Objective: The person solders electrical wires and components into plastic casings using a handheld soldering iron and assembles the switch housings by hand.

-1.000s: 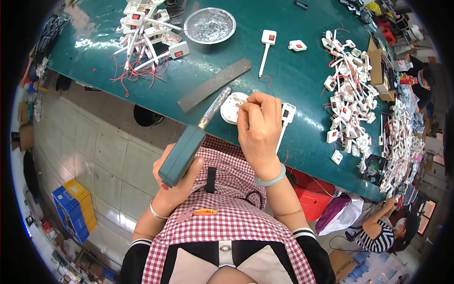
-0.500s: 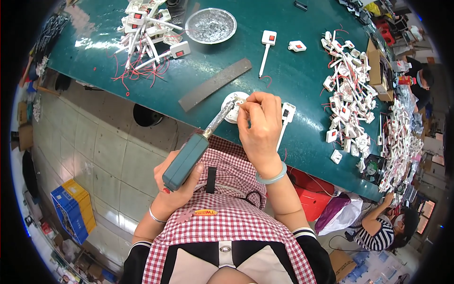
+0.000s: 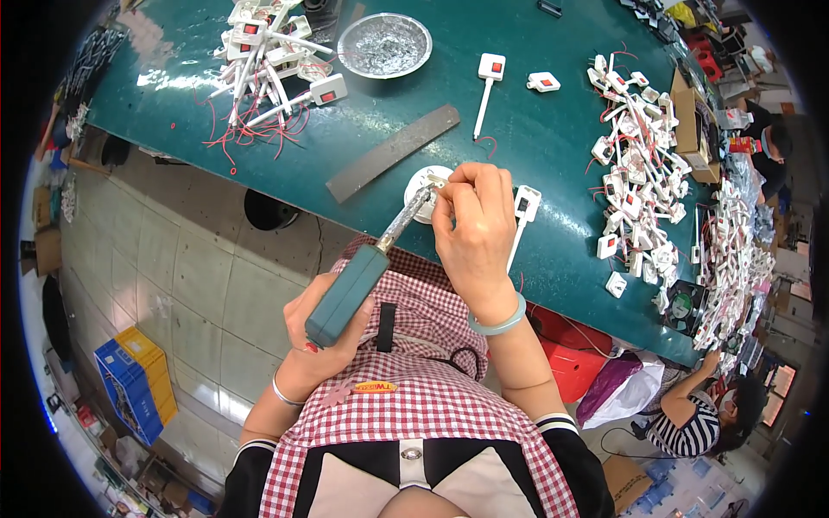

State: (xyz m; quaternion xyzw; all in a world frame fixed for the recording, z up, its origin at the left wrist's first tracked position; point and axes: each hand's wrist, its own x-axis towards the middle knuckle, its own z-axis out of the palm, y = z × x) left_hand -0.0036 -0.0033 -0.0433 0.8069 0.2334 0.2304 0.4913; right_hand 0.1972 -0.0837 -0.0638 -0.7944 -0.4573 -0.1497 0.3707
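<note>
My left hand [image 3: 318, 335] grips the teal handle of a soldering iron [image 3: 363, 272]; its metal shaft points up and right to a small part pinched in the fingertips of my right hand [image 3: 473, 233]. Both meet just over a round white reel [image 3: 425, 180] near the front edge of the green table [image 3: 535, 129]. A white switch part with a stem [image 3: 522, 211] lies just right of my right hand. The pinched part is mostly hidden by my fingers.
A grey metal strip [image 3: 393, 153] lies behind the reel. A shiny round dish [image 3: 383, 43] and a pile of white switches with red wires [image 3: 272, 52] sit at the back left. More white switch parts [image 3: 643, 181] are heaped at right. Another person [image 3: 704, 414] crouches at lower right.
The iron's tip has moved right and slightly up, closing in on the part in my right fingers; my left hand shifted a little with it. My right hand stayed over the reel.
</note>
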